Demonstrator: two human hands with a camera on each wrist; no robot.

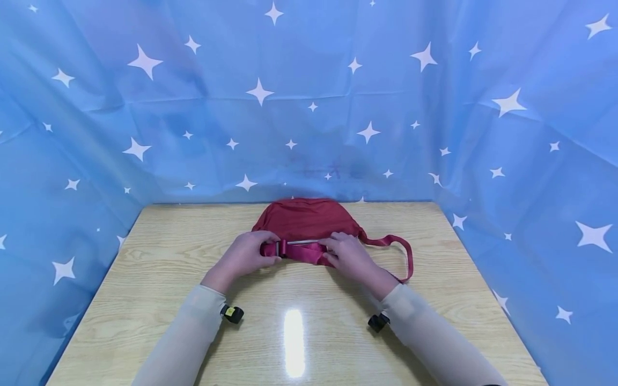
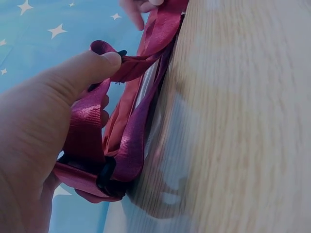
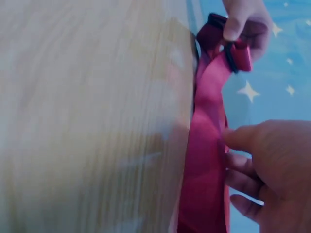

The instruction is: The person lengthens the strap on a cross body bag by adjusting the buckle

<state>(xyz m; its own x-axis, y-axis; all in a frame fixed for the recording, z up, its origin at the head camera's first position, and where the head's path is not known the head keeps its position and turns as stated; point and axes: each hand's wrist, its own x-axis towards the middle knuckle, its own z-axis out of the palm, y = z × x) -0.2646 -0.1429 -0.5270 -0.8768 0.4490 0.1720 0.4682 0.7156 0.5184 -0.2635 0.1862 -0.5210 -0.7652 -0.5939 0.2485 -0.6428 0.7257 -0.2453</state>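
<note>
A dark red waist bag (image 1: 309,219) lies near the table's far edge, its zipper (image 1: 304,242) facing the front. My left hand (image 1: 247,252) pinches a folded strap (image 2: 87,131) with black buckles at the bag's left end. In the left wrist view the thumb presses on the strap beside one black buckle (image 2: 122,53), while a second black buckle (image 2: 106,174) hangs lower. My right hand (image 3: 277,167) touches the front edge of the bag near its right end, fingers loosely bent next to the wide strap (image 3: 206,141).
From the bag's right end a strap loop (image 1: 409,254) curves across the wooden table (image 1: 193,225). A blue curtain with white stars (image 1: 309,107) rises behind the table and along both sides. Light glares off the tabletop in front of the bag.
</note>
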